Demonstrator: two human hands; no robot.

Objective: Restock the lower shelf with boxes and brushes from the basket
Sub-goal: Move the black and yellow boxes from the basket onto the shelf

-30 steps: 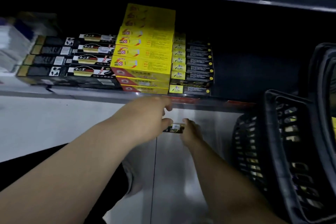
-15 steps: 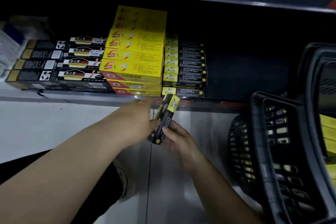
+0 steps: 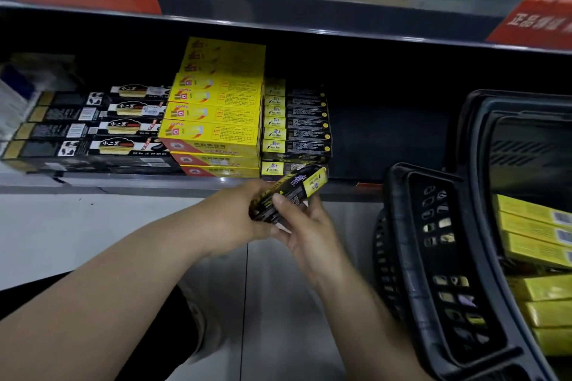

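Both hands hold the black-and-yellow box (image 3: 288, 193), left hand (image 3: 229, 219) and right hand (image 3: 305, 226) fingers wrapped round it, long axis tilting up-right toward the matching stack (image 3: 295, 127) just beyond.

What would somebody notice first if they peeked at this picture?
Probably the two hands, left hand and right hand, holding a small black and yellow box in the middle, just in front of the shelf. Next, the bright yellow boxes stacked on the lower shelf, and the black basket at right.
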